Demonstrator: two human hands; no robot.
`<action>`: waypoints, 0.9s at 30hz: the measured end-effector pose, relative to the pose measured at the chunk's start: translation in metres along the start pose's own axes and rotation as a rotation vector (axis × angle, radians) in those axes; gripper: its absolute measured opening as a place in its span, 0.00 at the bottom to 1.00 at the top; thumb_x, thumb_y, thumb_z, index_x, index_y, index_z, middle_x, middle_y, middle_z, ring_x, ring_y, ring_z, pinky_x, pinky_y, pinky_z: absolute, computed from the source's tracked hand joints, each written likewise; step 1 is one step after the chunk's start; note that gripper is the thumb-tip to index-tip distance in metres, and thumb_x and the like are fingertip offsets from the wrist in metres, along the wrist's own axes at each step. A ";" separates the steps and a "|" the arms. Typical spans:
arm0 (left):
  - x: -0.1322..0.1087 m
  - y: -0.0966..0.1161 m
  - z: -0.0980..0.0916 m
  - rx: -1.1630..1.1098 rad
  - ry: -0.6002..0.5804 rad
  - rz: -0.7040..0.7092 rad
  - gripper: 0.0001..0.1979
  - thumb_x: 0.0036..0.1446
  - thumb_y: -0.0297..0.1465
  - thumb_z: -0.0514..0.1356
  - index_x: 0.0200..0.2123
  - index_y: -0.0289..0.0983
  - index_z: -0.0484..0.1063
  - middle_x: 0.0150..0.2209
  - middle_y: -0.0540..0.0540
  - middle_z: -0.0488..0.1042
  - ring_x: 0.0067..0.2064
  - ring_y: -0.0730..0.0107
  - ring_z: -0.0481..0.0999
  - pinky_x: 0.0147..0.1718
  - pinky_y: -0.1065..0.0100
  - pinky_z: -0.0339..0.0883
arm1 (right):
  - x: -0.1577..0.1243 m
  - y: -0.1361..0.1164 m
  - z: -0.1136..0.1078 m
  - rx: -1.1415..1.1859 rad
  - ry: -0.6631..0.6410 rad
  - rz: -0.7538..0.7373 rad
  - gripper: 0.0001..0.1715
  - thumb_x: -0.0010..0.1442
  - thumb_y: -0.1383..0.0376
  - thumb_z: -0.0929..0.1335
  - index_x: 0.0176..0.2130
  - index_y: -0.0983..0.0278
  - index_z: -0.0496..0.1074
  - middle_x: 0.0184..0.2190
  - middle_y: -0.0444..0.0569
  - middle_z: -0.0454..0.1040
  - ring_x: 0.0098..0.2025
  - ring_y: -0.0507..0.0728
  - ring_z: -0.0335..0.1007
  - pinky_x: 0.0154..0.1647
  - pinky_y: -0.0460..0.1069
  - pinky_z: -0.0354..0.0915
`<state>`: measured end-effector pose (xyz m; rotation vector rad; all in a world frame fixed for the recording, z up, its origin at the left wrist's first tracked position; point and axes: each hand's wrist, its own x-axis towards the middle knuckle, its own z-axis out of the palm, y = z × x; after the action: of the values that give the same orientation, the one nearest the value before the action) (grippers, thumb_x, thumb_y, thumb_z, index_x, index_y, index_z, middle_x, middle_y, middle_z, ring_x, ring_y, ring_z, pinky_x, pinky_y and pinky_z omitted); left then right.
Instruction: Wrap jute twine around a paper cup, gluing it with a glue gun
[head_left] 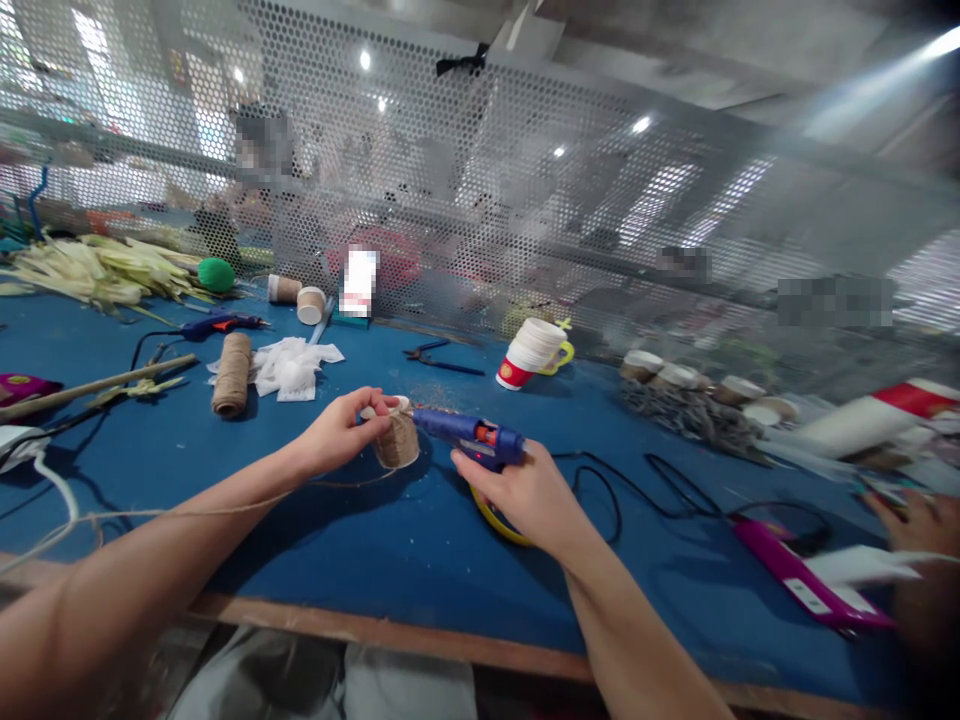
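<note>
mid-frame, left hand (341, 430) grasps a twine-wrapped cup (397, 442); right hand (525, 490) clenches the blue glue gun (469, 435), nozzle seemingly touching it. best kept steady, fingers (373, 405) clear of the tip.

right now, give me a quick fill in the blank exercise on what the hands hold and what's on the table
1. The right hand grips a blue ____, its nozzle at the small cup.
2. The left hand holds that cup, which is wrapped in brown ____.
3. The spool lies on a table top coloured ____.
4. The stack of paper cups is white with one ____ end.
Missing words: glue gun; twine; blue; red.
</note>
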<state>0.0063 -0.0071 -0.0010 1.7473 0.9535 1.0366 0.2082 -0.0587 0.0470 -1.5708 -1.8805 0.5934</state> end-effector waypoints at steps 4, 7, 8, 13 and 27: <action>0.000 0.002 0.000 -0.015 -0.011 -0.006 0.06 0.52 0.32 0.54 0.26 0.38 0.59 0.48 0.39 0.72 0.57 0.63 0.62 0.56 0.54 0.49 | 0.000 -0.001 -0.001 0.020 0.002 0.023 0.16 0.47 0.61 0.66 0.15 0.63 0.59 0.09 0.39 0.60 0.12 0.48 0.54 0.15 0.45 0.55; 0.000 0.002 0.000 -0.028 -0.018 -0.001 0.05 0.52 0.32 0.54 0.27 0.38 0.59 0.49 0.39 0.71 0.57 0.63 0.62 0.56 0.54 0.50 | 0.001 0.000 -0.001 0.024 0.016 0.021 0.15 0.47 0.61 0.66 0.15 0.63 0.60 0.09 0.40 0.61 0.12 0.49 0.56 0.16 0.45 0.57; 0.000 0.002 0.000 -0.031 -0.023 0.001 0.05 0.52 0.32 0.54 0.27 0.38 0.59 0.49 0.39 0.71 0.57 0.63 0.62 0.56 0.55 0.51 | 0.001 0.000 -0.001 0.020 0.021 0.020 0.15 0.47 0.61 0.66 0.15 0.63 0.61 0.09 0.40 0.61 0.12 0.49 0.57 0.16 0.45 0.57; 0.000 0.001 -0.001 -0.031 -0.031 0.014 0.05 0.53 0.31 0.53 0.27 0.37 0.60 0.49 0.38 0.71 0.58 0.63 0.61 0.56 0.56 0.50 | 0.000 0.000 -0.001 0.023 0.027 0.021 0.15 0.47 0.61 0.66 0.16 0.63 0.61 0.09 0.40 0.61 0.12 0.49 0.56 0.16 0.45 0.56; 0.000 -0.002 0.000 -0.041 -0.050 0.018 0.04 0.53 0.31 0.52 0.28 0.38 0.58 0.50 0.37 0.69 0.57 0.64 0.62 0.56 0.56 0.50 | 0.000 -0.001 -0.001 0.033 0.006 0.038 0.14 0.47 0.61 0.66 0.16 0.63 0.61 0.10 0.40 0.61 0.13 0.49 0.56 0.17 0.45 0.56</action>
<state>0.0056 -0.0067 -0.0026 1.7429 0.8816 1.0127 0.2076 -0.0591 0.0483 -1.5886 -1.8309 0.6318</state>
